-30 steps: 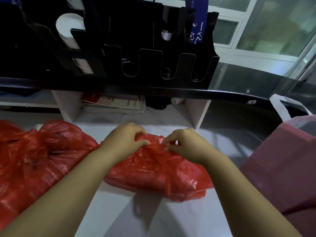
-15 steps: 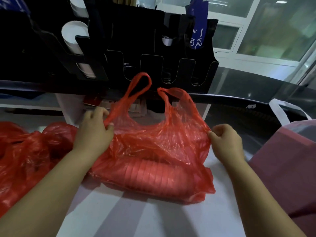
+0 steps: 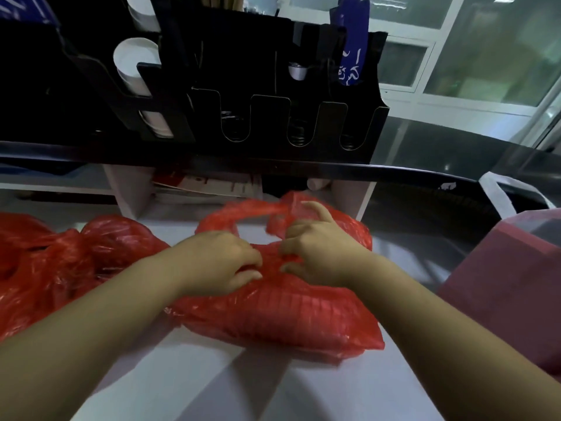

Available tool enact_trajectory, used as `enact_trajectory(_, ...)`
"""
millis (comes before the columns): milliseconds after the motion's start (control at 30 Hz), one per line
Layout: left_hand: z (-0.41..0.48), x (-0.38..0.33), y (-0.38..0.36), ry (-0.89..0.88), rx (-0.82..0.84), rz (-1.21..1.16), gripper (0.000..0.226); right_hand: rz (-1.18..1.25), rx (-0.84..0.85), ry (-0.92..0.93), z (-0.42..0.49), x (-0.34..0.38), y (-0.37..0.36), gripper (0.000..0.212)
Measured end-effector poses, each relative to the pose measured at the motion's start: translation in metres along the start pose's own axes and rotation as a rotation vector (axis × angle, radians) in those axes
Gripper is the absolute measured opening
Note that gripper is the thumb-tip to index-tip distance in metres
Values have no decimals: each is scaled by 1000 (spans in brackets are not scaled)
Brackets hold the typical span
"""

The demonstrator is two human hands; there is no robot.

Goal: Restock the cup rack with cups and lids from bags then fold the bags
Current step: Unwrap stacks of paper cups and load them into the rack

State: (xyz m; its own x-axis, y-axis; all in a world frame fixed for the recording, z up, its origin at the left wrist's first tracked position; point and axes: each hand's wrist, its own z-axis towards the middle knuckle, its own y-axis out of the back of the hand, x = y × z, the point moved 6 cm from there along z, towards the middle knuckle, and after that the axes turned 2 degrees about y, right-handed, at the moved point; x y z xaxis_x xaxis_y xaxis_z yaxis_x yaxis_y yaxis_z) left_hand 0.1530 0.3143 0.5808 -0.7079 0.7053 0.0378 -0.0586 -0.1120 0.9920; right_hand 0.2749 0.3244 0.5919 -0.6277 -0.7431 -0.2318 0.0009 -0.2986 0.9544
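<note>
Bag: the red bag (image 3: 288, 323) lies on the surface (image 3: 182, 384), directly under both our hands.
Fingers: left hand (image 3: 218, 262) and right hand (image 3: 321, 253) curl in, and we pinch its bunched mouth.
Stack: one ribbed stack (image 3: 303, 314) inside runs left-right, just nearer us than the fingers.
Count: two red bags, the second bag (image 3: 60, 259) at left; one pink bag (image 3: 501, 268); one cup rack (image 3: 273, 123).

One cup rack (image 3: 267, 117), one pink bag (image 3: 501, 284), two red bags (centre bag (image 3: 288, 314), left bag (image 3: 60, 262)).

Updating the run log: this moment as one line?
left hand: pinches red bag | right hand: pinches same bag | bag: on counter, ribbed stack inside
</note>
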Motion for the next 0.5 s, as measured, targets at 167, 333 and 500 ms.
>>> enact_trajectory(167, -8, 4, -11, 130, 188, 5, 36, 123, 13, 49, -14, 1, 3, 42)
enact_trajectory(333, -14, 24, -14, 300, 131, -104, 38, 226, 112, -277, -35, -10, 2, 47)
enact_trajectory(500, -19, 34, -35, 395, 366, -60, 68, 240, 320, -315, -44, 1, -18, 29)
